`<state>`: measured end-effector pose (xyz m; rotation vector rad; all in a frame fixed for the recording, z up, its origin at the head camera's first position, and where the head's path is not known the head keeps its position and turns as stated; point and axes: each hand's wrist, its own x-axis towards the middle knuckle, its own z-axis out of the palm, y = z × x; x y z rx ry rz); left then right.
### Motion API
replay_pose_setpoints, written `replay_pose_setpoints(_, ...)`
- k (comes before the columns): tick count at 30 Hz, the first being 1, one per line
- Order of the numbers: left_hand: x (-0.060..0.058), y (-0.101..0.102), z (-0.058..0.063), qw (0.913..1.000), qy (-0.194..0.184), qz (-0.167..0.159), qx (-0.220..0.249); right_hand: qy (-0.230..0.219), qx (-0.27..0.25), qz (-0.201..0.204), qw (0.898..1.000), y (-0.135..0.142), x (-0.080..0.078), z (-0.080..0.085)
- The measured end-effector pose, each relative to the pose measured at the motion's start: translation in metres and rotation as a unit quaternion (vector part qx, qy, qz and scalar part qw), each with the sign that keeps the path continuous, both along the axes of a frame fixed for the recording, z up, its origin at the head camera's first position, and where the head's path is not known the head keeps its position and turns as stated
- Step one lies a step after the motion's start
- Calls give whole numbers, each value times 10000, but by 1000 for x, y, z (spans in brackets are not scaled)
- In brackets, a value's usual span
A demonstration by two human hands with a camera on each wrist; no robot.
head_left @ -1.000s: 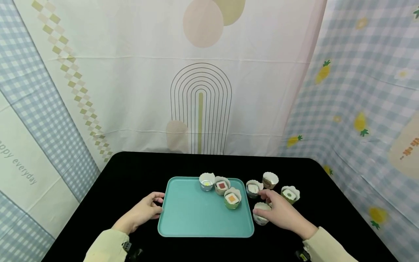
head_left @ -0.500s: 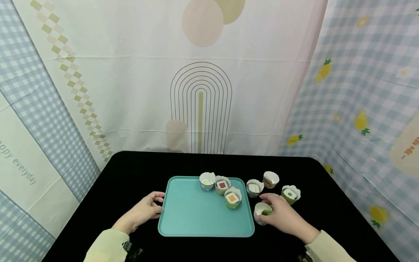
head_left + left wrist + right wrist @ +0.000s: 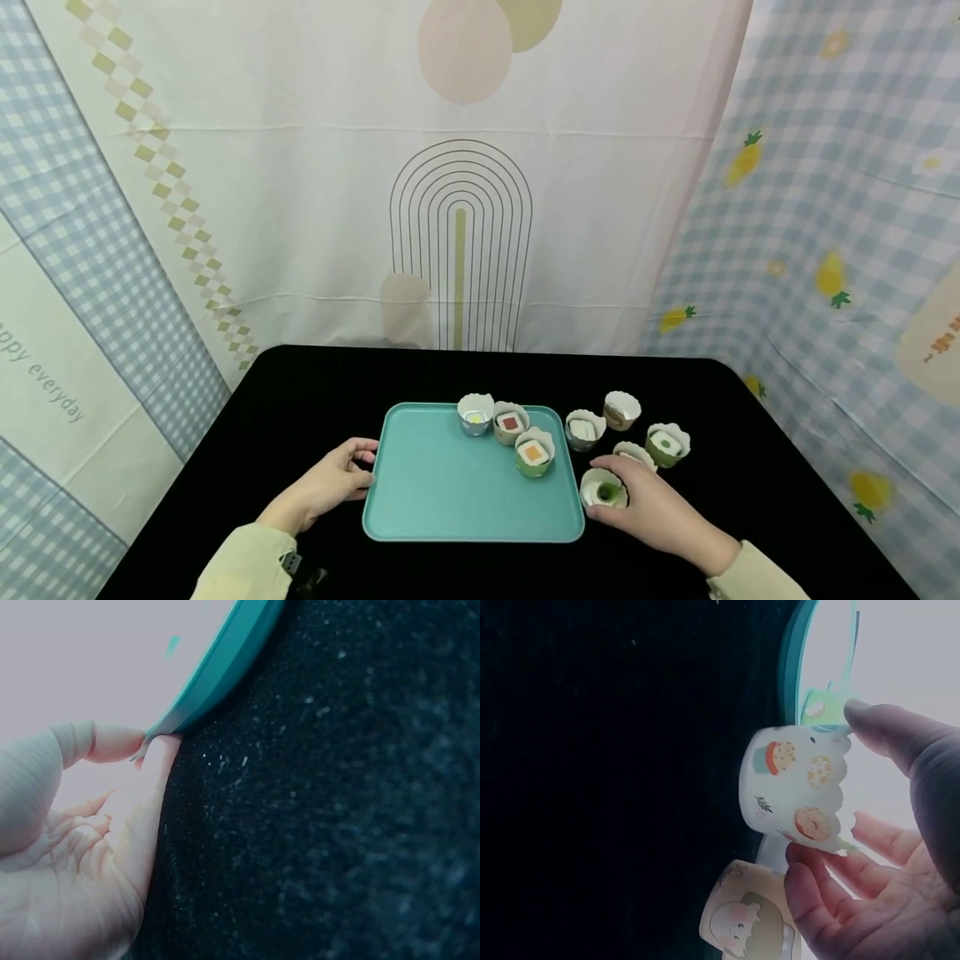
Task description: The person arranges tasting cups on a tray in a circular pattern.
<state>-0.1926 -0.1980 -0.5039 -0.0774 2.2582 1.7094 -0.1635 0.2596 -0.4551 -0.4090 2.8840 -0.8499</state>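
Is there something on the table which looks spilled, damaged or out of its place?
Nothing stands out as spilled or damaged. The three cups on the tray merely crowd its far right part, so the layout looks lopsided.

Soft, even light fills the head view, where the pale curtain (image 3: pixel 600 208) shows bright and the black table (image 3: pixel 315 379) swallows nearly all detail and shadow. In the left wrist view, white glare burns out the upper left and pales the left hand (image 3: pixel 82 855), while the table surface turns bluish, grainy and blurred. The right wrist view runs from near-black to blown-out white beside the tray (image 3: pixel 790 675), the right hand (image 3: pixel 900 900) partly shaded, the patterned cup (image 3: pixel 791 784) legible.
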Motion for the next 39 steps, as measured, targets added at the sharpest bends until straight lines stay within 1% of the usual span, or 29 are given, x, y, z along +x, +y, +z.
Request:
replay_pose_setpoints(3, -1, -1, 1, 10000, 3, -49, 41, 43, -6, -47, 10000, -3, 2, -2)
replay_pose_setpoints(8, -1, -2, 2, 10000, 11, -69, 28, 357, -36, -51, 9993, -4, 5, -7)
replay_pose_setpoints(10, -1, -2, 3, 10000, 25, -26, -9, 453, -24, -57, 9990, -5, 6, -10)
replay_pose_setpoints(14, -1, -3, 3, 10000, 58, 8, -34, 417, -47, -141, 9990, -5, 4, -14)
replay_pose_setpoints(17, -1, -2, 2, 10000, 45, -7, 40, 292, -155, -190, 9993, -4, 4, -13)
replay_pose_setpoints(20, -1, -1, 0, 9999, 36, -41, 87, 261, -278, -205, 9991, -4, 4, -10)
replay_pose_setpoints(26, 0, 0, -3, 10000, 56, -5, 59, 527, -358, -206, 9978, -10, 1, -3)
replay_pose_setpoints(28, 0, 0, -3, 10000, 63, -21, 55, 441, -485, -197, 9977, -15, 1, -2)
replay_pose_setpoints(33, -1, -1, -2, 10000, 56, -39, 43, -29, -1026, 5, 9947, -34, 1, -2)
replay_pose_setpoints(36, -1, -2, -2, 10000, 19, -48, 62, -113, -1125, 162, 9935, -44, 3, -5)
replay_pose_setpoints(39, 0, -1, 0, 9999, -25, -102, 107, -113, -1067, 221, 9940, -52, 4, -8)
